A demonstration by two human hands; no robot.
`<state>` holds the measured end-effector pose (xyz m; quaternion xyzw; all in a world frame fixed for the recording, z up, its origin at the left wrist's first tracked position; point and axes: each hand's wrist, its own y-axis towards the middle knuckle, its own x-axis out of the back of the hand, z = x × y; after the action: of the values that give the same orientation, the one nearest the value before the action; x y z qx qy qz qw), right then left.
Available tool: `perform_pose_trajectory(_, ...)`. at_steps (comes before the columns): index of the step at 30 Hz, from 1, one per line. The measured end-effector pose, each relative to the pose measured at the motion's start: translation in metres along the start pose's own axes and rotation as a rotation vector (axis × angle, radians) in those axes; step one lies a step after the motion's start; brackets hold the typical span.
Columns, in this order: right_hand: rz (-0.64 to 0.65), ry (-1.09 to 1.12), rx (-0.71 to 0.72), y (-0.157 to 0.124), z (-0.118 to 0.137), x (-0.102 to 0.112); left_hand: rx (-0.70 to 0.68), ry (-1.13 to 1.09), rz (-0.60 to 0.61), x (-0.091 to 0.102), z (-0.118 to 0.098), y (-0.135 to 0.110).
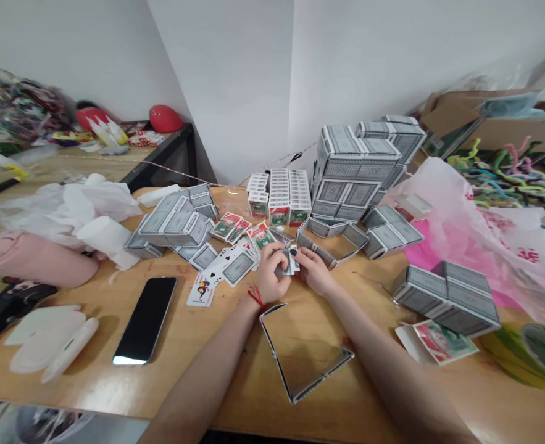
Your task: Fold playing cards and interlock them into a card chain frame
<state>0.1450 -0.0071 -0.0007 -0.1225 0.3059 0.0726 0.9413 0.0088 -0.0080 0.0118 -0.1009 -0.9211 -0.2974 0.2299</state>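
Near the middle of the table, my left hand [272, 274] has its fingers curled around a few playing cards [291, 264] with grey patterned backs. My right hand [313, 271] pinches the right edge of these same cards, its thumb and fingertips close to the left hand. Just left lie loose playing cards [237, 267], among them a joker [202, 288]. Between my forearms rests a bent frame of joined cards [279, 354], standing on edge. Beyond my right hand is another folded card frame [334, 243]. Red and green card packs [229, 227] lie behind the loose cards.
Stacked card-covered blocks [350, 166] rise at the back right, beside rows of card boxes [279, 194]. More blocks [174, 219] sit at the left. A phone [146, 320], a white case [52, 342], a pink roll [36, 259] and yellow-green tape [531, 351] lie around the edges.
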Motion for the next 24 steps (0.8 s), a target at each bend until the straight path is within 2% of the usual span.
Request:
perform_pose_trajectory(14,0.011,-0.124,-0.006,-0.001,-0.0005,-0.0005,0.02,0.023,-0.048,-0.0013,0.0006,0.0001)
perform_pose_trajectory(24,0.034,-0.303,0.058,0.0017,-0.0068,0.0074,0.023,-0.01,-0.04,0.0006,-0.0012,0.001)
